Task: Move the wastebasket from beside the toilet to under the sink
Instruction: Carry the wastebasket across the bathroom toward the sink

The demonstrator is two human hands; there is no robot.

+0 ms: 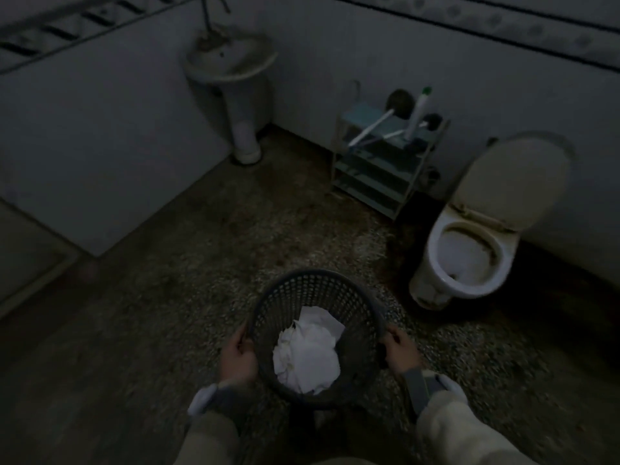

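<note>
Head view, dim light: both forearms reach forward and down from the bottom edge, sleeves pale, elbows out, so that the hands meet the basket from opposite sides. The left hand is curled around the left rim, fingers wrapped over the edge and thumb on the outside. The right hand grips the right rim the same way, fingers closed on the edge. Each wrist carries a pale band.

The basket is a dark, perforated round bin held close in front of the person, over the speckled floor; whether its base touches the floor cannot be told. Crumpled white paper lies inside it.

The toilet stands to the right, lid raised, well apart from the basket. The sink on its pedestal is at the far wall corner, upper left of centre. Between sink and toilet stands a small rack with brushes and a bottle on top.
</note>
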